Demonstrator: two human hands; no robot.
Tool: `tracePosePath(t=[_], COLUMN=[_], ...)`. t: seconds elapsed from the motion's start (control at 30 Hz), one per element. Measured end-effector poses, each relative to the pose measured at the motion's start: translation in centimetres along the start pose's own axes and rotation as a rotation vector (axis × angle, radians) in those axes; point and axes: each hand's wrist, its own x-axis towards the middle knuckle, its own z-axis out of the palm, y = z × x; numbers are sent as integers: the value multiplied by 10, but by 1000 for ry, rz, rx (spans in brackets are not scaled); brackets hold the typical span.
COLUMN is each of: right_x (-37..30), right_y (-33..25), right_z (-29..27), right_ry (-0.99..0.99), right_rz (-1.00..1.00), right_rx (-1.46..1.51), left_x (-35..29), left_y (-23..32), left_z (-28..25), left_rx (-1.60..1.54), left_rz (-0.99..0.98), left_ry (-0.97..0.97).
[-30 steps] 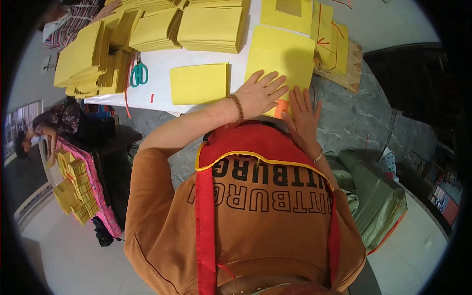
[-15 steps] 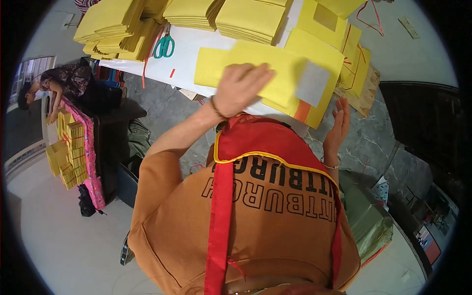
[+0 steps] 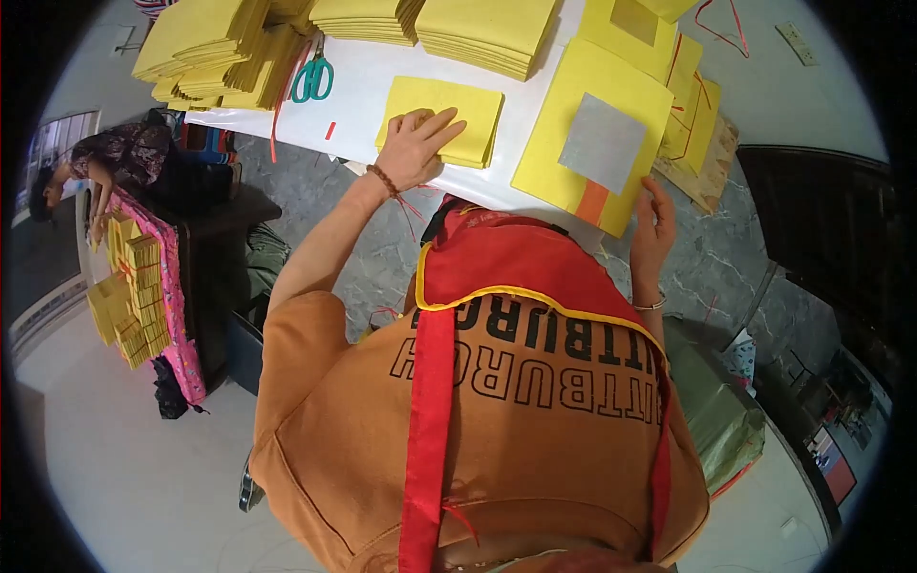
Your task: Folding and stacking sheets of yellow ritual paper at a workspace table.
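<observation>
My left hand point(image 3: 417, 148) lies on a small stack of folded yellow paper point(image 3: 458, 110), fingers spread across its top near the table's front edge. My right hand point(image 3: 652, 224) is beside the near right corner of a larger yellow sheet pile point(image 3: 544, 143), fingers stretched upward and slightly bent. Its fingertips are at the pile's edge; whether they touch is hard to see. On that pile lie a grey square point(image 3: 602, 143) and an orange strip point(image 3: 591, 201).
Tall stacks of folded yellow paper point(image 3: 487, 38) line the back of the white table point(image 3: 368, 72). Green-handled scissors point(image 3: 313, 79) lie at left. Red-tied yellow bundles point(image 3: 690, 119) stand at right. Another person point(image 3: 119, 158) works at a pink-covered table point(image 3: 181, 325) far left.
My left hand has moved left and slightly nearer. The yellow paper under it, which overlapped the larger pile, is now a separate small stack. My right hand has come down slightly beside the pile.
</observation>
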Motion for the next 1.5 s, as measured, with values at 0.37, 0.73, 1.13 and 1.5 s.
tracePosePath(t=[0.37,0.73,1.13,1.5], right_x=[-1,-2,4,5], right_y=[3,3,5,3], right_z=[3,5,6,-5], right_ry=[-44,-80,-61,-185], right_rz=[-403,-247,-99,-12], right_rx=[-410,-209,47,243], left_x=[-3,60,90,103], left_y=[8,94,106,99], left_z=[5,-43,-33,-39], left_rx=[-6,-340,-501,-871], left_rz=[-1,308,441,11], left_ry=[-21,105,106,-236])
